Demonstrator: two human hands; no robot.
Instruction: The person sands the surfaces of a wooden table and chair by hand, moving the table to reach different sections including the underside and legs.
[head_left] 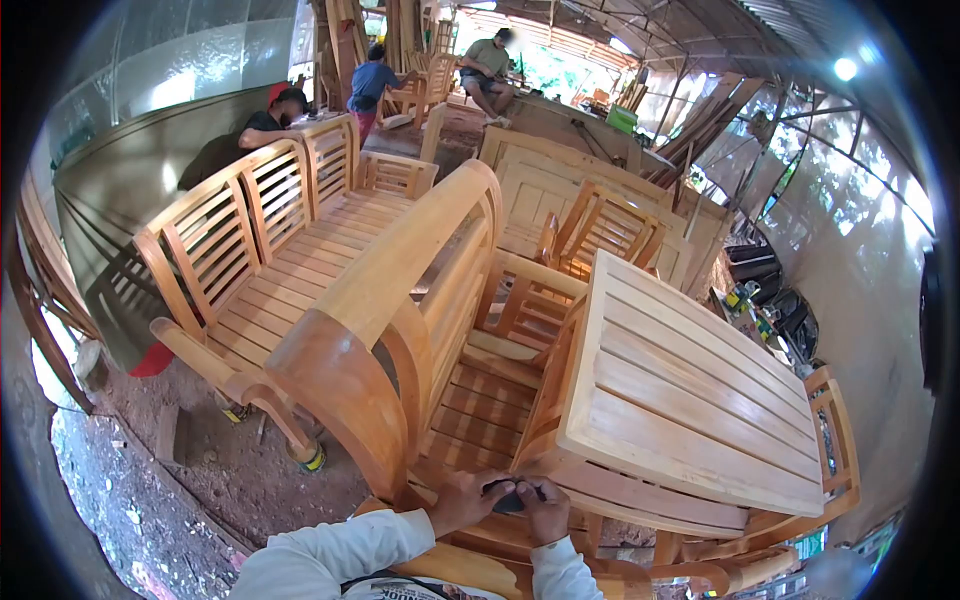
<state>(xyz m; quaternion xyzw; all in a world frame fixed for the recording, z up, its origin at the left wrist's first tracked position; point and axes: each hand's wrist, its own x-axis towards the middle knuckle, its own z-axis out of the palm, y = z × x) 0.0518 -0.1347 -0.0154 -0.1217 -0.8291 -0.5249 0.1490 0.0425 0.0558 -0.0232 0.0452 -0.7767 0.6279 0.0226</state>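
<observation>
My left hand [464, 501] and my right hand [545, 508] meet low in the middle of the view, fingers bent and closed. Between them they grip a small dark sheet [508, 503], which looks like a piece of sandpaper; its surface is too small to make out. Beneath and beyond the hands lies the slatted seat [478, 412] of a wooden bench. The bench's curved back [345, 365] rises to the left of my hands. A slatted wooden tabletop [690, 385] is tilted close on the right.
Another slatted bench [262, 300] stands at the left, its front leg on a can [312, 458]. Behind are a wooden chair [610, 235] and panelled doors [530, 190]. A person [270, 120] leans over the left bench; two more people are farther back. Bare ground [240, 480] shows below.
</observation>
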